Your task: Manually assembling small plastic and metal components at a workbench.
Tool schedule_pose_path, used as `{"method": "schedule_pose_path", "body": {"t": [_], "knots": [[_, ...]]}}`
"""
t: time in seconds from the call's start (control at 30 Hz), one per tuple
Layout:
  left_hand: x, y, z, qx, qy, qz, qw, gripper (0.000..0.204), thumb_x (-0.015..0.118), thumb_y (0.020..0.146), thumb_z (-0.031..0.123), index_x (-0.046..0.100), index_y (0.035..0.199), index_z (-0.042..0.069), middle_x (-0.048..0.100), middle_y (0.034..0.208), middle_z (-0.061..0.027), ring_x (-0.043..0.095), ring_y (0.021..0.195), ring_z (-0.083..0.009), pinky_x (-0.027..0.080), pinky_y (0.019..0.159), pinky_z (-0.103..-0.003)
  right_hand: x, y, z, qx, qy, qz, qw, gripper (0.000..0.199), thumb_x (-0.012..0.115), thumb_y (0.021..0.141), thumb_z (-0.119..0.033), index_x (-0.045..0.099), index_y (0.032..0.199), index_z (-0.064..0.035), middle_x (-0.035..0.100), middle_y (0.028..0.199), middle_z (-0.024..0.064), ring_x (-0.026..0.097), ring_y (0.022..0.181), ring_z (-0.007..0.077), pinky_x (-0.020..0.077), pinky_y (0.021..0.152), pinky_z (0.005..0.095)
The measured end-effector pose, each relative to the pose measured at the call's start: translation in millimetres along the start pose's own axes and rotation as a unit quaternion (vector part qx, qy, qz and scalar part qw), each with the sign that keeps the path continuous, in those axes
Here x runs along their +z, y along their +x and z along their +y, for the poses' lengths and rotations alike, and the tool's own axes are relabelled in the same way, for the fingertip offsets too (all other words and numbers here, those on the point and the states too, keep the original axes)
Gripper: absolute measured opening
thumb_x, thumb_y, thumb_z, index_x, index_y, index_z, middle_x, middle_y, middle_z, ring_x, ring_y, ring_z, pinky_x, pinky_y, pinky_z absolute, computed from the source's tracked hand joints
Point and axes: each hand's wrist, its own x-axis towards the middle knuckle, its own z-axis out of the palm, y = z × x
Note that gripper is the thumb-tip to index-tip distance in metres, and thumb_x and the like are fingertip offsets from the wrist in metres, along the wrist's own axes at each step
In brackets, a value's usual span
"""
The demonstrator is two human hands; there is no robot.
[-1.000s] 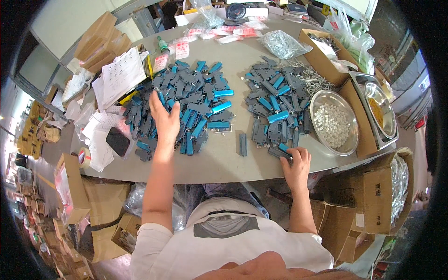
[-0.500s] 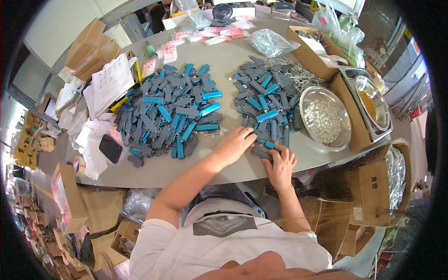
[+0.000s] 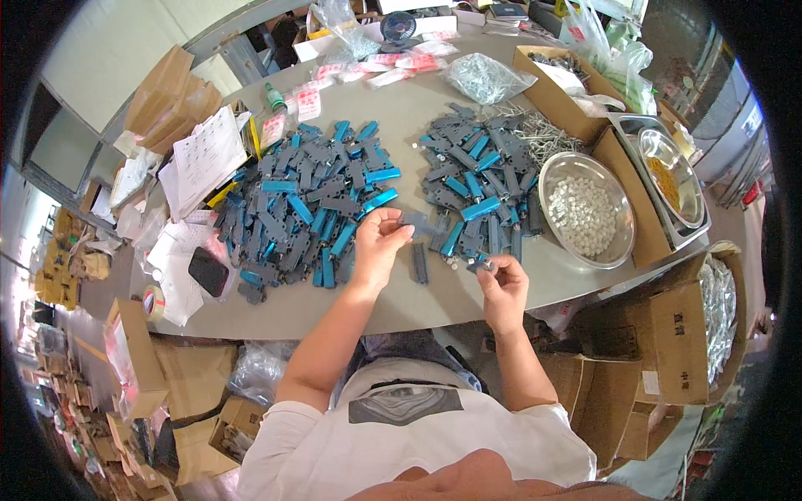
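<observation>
You see a big grey bench in bright light, with brown cardboard boxes all around.

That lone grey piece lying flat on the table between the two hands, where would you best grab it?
Probably across its two long sides, near the middle, coming straight down from above. The grey piece is a narrow bar lying flat on the table, a little apart from the piles, so its long edges look free for a pinch. The left hand is nearest.
</observation>
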Motion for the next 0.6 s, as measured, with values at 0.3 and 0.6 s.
{"method": "schedule_pose_path", "body": {"t": [0.3, 0.6], "knots": [[6, -48, 6, -0.111, -0.050, 0.007, 0.993, 0.016, 0.061, 0.088, 0.007, 0.056, 0.102, 0.001, 0.059, 0.087, -0.0022, 0.057, 0.080, -0.0103, 0.050, 0.067, -0.026, 43, 5, -7, -0.056, -0.331, -0.075, 0.939, 0.027, 0.059, 0.088, -0.015, 0.039, 0.103, -0.0026, 0.056, 0.085, 0.0150, 0.057, 0.077, 0.0245, 0.0456, 0.067, 0.0348], [6, -75, -7, 0.064, 0.105, -0.057, 0.991, 0.025, 0.052, 0.089, -0.002, 0.052, 0.114, -0.008, 0.065, 0.097, -0.0124, 0.060, 0.083, -0.0101, 0.049, 0.073, -0.025, 70, -8, 3, -0.296, -0.448, -0.115, 0.836, 0.040, 0.063, 0.075, 0.006, 0.044, 0.109, 0.0042, 0.048, 0.099, 0.0260, 0.051, 0.088, 0.0421, 0.0481, 0.070, 0.0425]]}}
